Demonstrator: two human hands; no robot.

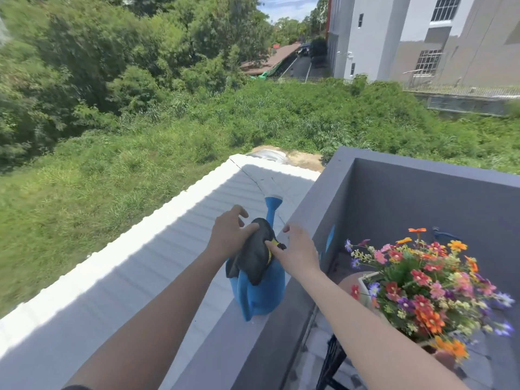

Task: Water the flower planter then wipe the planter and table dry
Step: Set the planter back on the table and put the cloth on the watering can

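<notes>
A blue watering can (261,294) stands on the grey balcony wall's top (225,347), its spout with a white rose pointing away. A dark grey cloth (254,257) with a yellow tag is draped over the can's top. My left hand (229,235) presses on the cloth's upper end, thumb against it and fingers spread. My right hand (295,249) touches the cloth's right edge by the tag with thumb and forefinger. The white planter (365,285) full of red, orange, pink and purple flowers sits on a round table (347,282) at the lower right.
Beyond the wall lies a white corrugated roof (168,249), then a grassy drop. Grey balcony walls (422,209) enclose the corner behind the flowers. A black metal frame (334,358) stands below the table. Something blue (444,236) hangs on the far wall.
</notes>
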